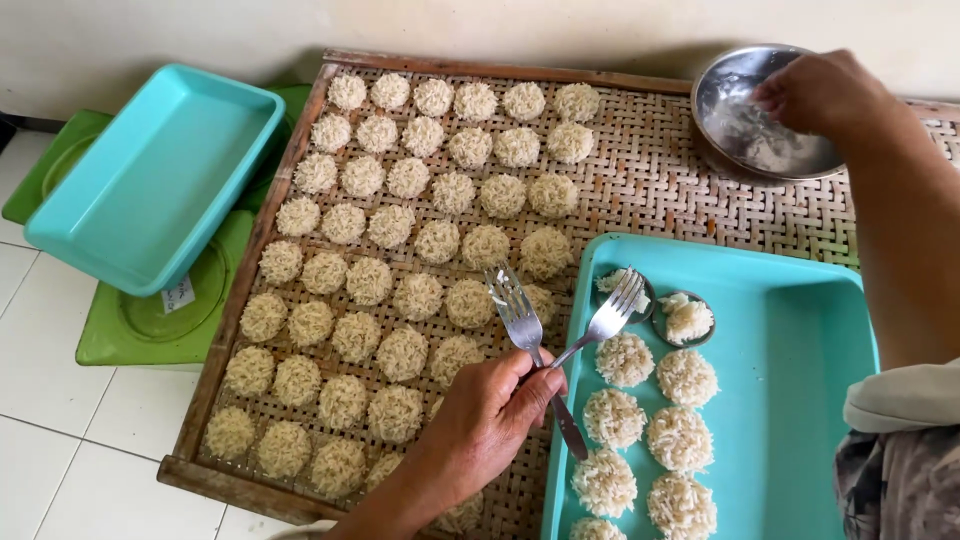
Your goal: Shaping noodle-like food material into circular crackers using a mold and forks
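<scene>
My left hand [480, 425] holds two metal forks [560, 325], crossed, above the edge of a woven bamboo tray [660, 190]. Rows of several round rice cakes [400, 230] cover the tray's left part. A teal plastic tub [800, 380] at the lower right holds several more rice cakes [650, 430] and two small round moulds [686, 318] filled with rice. My right hand [825, 95] reaches into a steel bowl [745, 115] at the tray's far right corner, fingertips inside; what they touch is unclear.
An empty teal tub [150, 175] rests tilted on green plastic lids [170, 320] left of the tray. White floor tiles [70, 440] lie at the lower left. A pale wall runs along the back.
</scene>
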